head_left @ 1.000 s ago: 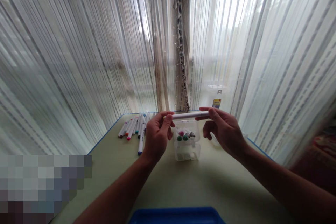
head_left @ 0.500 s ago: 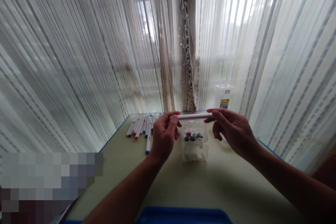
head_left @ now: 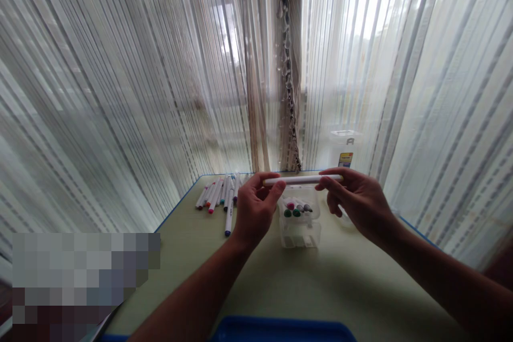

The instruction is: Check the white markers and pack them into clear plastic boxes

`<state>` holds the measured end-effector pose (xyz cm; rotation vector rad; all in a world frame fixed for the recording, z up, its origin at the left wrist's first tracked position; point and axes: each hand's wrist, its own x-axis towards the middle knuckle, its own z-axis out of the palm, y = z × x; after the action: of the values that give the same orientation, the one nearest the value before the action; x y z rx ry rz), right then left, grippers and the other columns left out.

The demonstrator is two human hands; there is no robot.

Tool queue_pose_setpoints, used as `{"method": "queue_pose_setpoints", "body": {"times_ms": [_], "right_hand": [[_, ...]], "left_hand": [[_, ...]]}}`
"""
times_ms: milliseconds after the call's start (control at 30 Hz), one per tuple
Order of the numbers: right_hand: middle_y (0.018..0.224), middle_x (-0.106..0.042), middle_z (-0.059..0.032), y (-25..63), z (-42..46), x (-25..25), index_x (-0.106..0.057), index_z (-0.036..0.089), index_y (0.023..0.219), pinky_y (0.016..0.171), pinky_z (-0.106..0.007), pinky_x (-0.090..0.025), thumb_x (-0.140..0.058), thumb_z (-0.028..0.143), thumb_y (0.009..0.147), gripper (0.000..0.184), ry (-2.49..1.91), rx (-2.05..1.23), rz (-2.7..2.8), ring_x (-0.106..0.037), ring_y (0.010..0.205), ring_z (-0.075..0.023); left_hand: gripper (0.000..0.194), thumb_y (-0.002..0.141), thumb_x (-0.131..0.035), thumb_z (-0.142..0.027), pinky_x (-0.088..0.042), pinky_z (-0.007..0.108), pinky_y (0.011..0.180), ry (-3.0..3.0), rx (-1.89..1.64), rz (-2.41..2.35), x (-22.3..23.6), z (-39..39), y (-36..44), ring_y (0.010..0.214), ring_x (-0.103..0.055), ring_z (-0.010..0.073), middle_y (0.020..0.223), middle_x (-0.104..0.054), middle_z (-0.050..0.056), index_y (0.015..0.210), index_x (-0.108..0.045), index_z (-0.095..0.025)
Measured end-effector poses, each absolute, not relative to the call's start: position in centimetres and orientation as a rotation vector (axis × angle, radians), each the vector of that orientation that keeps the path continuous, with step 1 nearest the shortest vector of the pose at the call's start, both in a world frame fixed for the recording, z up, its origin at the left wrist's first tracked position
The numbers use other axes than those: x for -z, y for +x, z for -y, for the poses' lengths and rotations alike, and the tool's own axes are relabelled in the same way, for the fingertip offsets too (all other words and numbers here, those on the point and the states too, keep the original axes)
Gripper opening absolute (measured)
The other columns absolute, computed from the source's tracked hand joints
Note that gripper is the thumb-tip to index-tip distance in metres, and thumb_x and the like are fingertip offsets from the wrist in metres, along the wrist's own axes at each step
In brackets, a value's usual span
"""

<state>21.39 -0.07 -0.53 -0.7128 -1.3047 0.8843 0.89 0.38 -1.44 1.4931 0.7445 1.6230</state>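
A white marker (head_left: 301, 180) lies level in the air between my two hands, with a yellowish tip at each end. My left hand (head_left: 259, 206) is closed around its left end, thumb below and fingers behind. The right end sits between the thumb and fingers of my right hand (head_left: 355, 192), whose other fingers curl beneath. Below and behind the marker stands a clear plastic marker case (head_left: 300, 235), holding several markers with green, pink and grey ends. Left of my left hand, a marker with a dark blue end (head_left: 228, 216) points toward me.
Several loose white markers (head_left: 214, 195) with coloured ends lie in a pile at the table's far left. A clear container with a yellow label (head_left: 345, 159) stands at the back right. The blue tray (head_left: 284, 326) is at the near edge of the pale green table (head_left: 192, 272). Striped curtains hang behind.
My left fingers have shifted along the marker and its yellowish left end now shows. My right fingers have slid inward, exposing the right end. The view has swung slightly left.
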Motion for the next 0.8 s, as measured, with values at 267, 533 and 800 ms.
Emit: {"method": "queue_pose_setpoints", "body": {"times_ms": [267,533,800], "right_hand": [[0.069,-0.074,-0.0043,21.7,-0.2,0.9,-0.075,0.017,0.094,0.031,-0.022,-0.041,-0.086,0.044,0.076,0.034,-0.712,-0.891,1.318,-0.054,0.036,-0.0099],[0.074,-0.074,-0.0043,21.6,0.1,0.8,-0.074,0.017,0.093,0.032,-0.021,-0.042,-0.083,0.043,0.081,0.031,-0.694,-0.906,1.312,-0.054,0.037,-0.0085],[0.079,-0.076,-0.0053,21.5,0.0,0.8,-0.072,0.017,0.096,0.031,-0.022,-0.041,-0.081,0.045,0.081,0.033,-0.680,-0.938,1.298,-0.055,0.039,-0.0090]], "left_hand": [[0.034,0.082,-0.079,-0.040,-0.035,0.017,0.041,1.464,-1.617,-0.765,1.8,-0.5,0.9,0.046,-0.043,0.0040,0.068,-0.060,-0.002,0.101,-0.070,-0.014],[0.034,0.082,-0.078,-0.040,-0.033,0.018,0.038,1.380,-1.609,-0.738,0.9,0.0,1.2,0.042,-0.041,0.0041,0.064,-0.057,-0.003,0.099,-0.068,-0.012],[0.031,0.083,-0.076,-0.036,-0.034,0.019,0.039,1.363,-1.611,-0.702,0.6,0.2,1.1,0.042,-0.041,0.0043,0.065,-0.057,-0.003,0.102,-0.069,-0.013]]}}
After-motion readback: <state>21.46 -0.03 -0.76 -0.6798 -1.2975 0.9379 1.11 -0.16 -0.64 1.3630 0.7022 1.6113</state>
